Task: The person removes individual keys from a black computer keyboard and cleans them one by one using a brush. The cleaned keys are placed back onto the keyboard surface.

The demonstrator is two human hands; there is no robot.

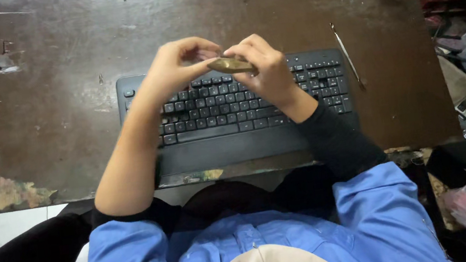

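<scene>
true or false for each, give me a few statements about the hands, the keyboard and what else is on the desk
1. Both hands hold a small brownish piece above the keyboard. True: the left hand and right hand pinch the brownish piece between them over the black keyboard.
2. The keyboard is white. False: it is black.
3. A thin metal tool lies on the desk to the right of the keyboard. True: the thin metal tool lies on the brown desk.
4. The right hand rests flat on the keys. False: it is raised, gripping the piece.
</scene>
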